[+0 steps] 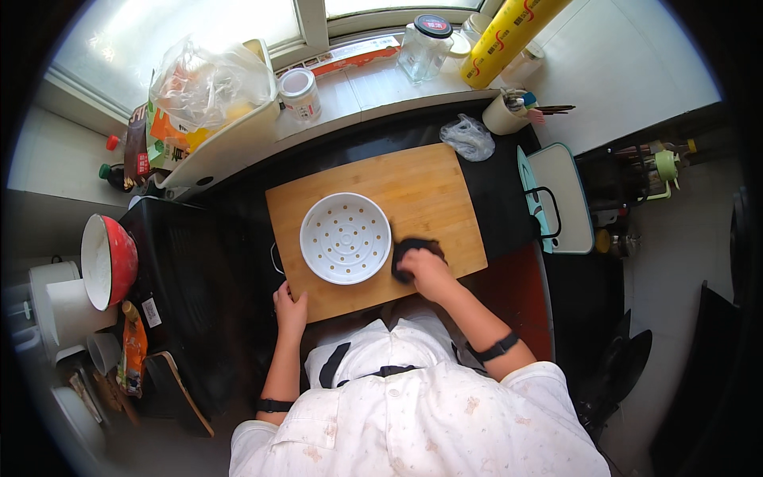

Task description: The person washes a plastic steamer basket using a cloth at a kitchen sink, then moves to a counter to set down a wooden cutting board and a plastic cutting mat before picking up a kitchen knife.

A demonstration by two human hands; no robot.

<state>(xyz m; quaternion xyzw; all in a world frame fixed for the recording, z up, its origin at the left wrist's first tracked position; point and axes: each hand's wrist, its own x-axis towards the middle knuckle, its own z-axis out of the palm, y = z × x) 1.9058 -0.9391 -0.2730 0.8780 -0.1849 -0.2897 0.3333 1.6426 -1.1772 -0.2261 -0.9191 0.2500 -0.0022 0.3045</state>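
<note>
My right hand point(424, 269) grips a dark cloth point(411, 247), pressed on the wooden cutting board point(429, 185) just right of a white perforated plastic steamer basket point(346, 238). The cloth and fingers are slightly blurred. At the board's near left corner rests my left hand point(291, 304), with its thumb on the board and its fingers at the left edge; how firmly they hold it is hard to see. Through the holes of the basket the wood shows. The board lies over the black counter, and its near edge is close to my body.
A crumpled clear plastic bag point(468, 138) and a utensil holder point(505, 113) stand behind the board. Upright cutting boards in a rack point(557, 203) are at the right. A red enamel bowl point(121, 262) sits at the left. Jars, including a glass jar point(422, 53), line the windowsill.
</note>
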